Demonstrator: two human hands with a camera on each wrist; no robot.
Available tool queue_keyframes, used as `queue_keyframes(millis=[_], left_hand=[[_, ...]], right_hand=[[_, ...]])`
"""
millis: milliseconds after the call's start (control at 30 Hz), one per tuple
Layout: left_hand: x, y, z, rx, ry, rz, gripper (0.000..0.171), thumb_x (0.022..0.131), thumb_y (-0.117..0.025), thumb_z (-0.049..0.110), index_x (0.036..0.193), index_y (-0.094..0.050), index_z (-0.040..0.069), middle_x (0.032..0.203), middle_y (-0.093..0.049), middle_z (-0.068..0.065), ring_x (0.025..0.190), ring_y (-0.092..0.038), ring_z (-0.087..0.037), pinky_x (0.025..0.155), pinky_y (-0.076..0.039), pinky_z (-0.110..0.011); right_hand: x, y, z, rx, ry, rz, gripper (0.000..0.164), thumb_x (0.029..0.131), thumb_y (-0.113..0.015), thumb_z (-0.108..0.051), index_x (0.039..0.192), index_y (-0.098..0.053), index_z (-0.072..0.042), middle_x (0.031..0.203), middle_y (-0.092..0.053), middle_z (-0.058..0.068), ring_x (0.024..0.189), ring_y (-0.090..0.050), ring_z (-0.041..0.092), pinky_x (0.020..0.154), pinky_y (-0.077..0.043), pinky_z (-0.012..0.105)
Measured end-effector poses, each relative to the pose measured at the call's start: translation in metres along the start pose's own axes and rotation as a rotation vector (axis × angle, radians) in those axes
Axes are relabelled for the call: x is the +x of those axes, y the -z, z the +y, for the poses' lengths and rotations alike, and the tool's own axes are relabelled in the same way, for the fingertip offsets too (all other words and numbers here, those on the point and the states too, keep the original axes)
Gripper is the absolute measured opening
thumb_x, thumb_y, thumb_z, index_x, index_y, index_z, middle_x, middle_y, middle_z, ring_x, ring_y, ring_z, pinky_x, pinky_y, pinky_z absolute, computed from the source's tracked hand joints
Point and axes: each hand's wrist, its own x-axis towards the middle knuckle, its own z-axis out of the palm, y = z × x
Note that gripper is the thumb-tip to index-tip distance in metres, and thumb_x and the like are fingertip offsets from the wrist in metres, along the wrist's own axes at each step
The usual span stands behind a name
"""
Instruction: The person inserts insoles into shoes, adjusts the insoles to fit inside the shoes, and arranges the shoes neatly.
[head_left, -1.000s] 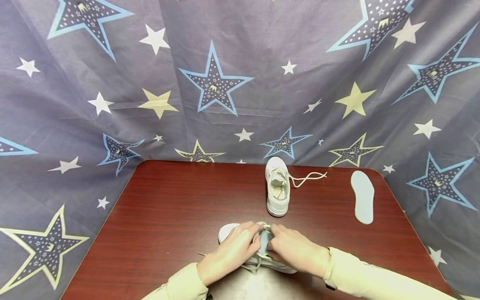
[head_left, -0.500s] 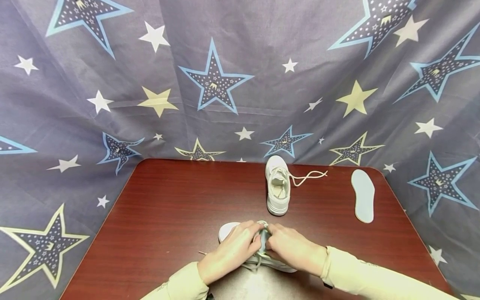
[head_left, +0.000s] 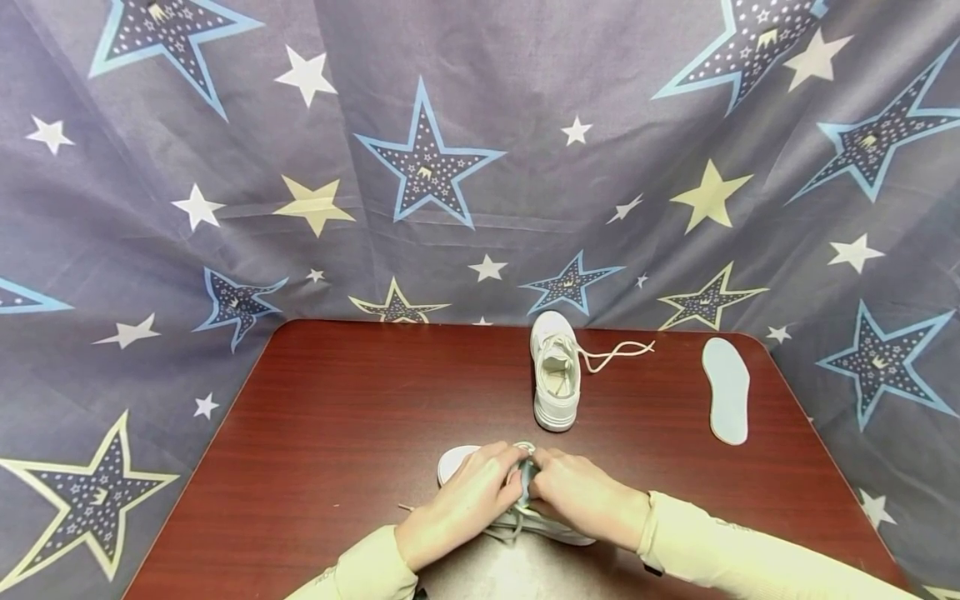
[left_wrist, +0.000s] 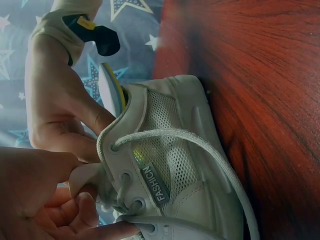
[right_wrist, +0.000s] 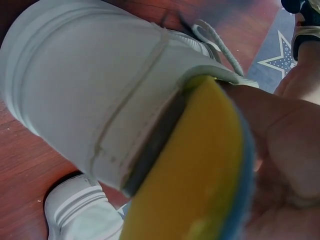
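Note:
A white sneaker with mesh sides and loose laces rests on the table, its toe to the left in the head view. My left hand pinches the sneaker's tongue between thumb and fingers. An insole, yellow beneath and light blue on top, stands partly inside the sneaker, its heel end sticking out above the collar. My right hand holds that insole, with fingers down at the shoe opening. The insole's front end is hidden inside the shoe.
Farther back on the dark red wooden table stands a second white sneaker, its lace trailing right. A light blue insole lies near the right edge. Behind the table hangs a grey curtain with stars.
My right hand has shifted slightly left at the shoe opening, and less of the insole's blue top shows between my hands. My left hand keeps its place on the tongue.

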Motion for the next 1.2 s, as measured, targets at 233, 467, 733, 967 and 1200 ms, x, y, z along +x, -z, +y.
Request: queue_keyframes(millis=[233, 467, 733, 967, 1200], left_hand=[[0.001, 0.0, 0.001, -0.006, 0.013, -0.012, 0.019, 0.089, -0.065, 0.001, 0.108, -0.071, 0.002, 0.081, -0.061, 0.002, 0.072, -0.052, -0.004, 0.064, -0.047, -0.02], [0.001, -0.001, 0.001, 0.014, 0.012, -0.016, 0.016, 0.09, -0.067, 0.001, 0.104, -0.071, 0.006, 0.077, -0.054, 0.006, 0.067, -0.045, -0.003, 0.059, -0.04, -0.016], [0.001, 0.001, 0.001, 0.005, 0.024, -0.013, 0.019, 0.088, -0.066, 0.0, 0.105, -0.072, 0.003, 0.076, -0.054, 0.005, 0.067, -0.044, -0.001, 0.059, -0.041, -0.017], [0.0, 0.001, 0.001, -0.015, 0.039, -0.031, 0.021, 0.089, -0.065, 0.001, 0.109, -0.072, 0.001, 0.077, -0.054, 0.005, 0.067, -0.043, -0.001, 0.059, -0.041, -0.016], [0.0, 0.002, 0.003, -0.013, 0.043, -0.028, 0.021, 0.089, -0.065, 0.0, 0.108, -0.073, 0.001, 0.077, -0.055, 0.004, 0.069, -0.044, -0.002, 0.06, -0.043, -0.017]], right_hand=[[-0.001, 0.001, 0.0, 0.052, -0.031, 0.001, 0.016, 0.082, -0.085, -0.021, 0.079, -0.07, -0.018, 0.084, -0.062, 0.0, 0.073, -0.062, 0.013, 0.059, -0.051, 0.027], [-0.007, 0.008, 0.0, 0.131, -0.072, -0.038, 0.018, 0.083, -0.085, -0.02, 0.082, -0.068, -0.015, 0.084, -0.058, -0.003, 0.072, -0.06, 0.012, 0.061, -0.05, 0.028], [-0.016, 0.017, 0.0, 0.017, -0.098, -0.037, 0.025, 0.079, -0.089, -0.03, 0.082, -0.068, -0.016, 0.081, -0.053, -0.004, 0.073, -0.056, 0.015, 0.059, -0.047, 0.029], [-0.026, 0.027, 0.001, -0.016, -0.203, -0.146, 0.039, 0.074, -0.092, -0.037, 0.094, -0.071, -0.011, 0.08, -0.052, -0.001, 0.072, -0.053, 0.019, 0.059, -0.047, 0.033], [-0.033, 0.031, 0.0, -0.03, -0.226, -0.16, 0.049, 0.066, -0.095, -0.035, 0.095, -0.067, -0.008, 0.081, -0.055, 0.003, 0.074, -0.056, 0.022, 0.061, -0.051, 0.036]])
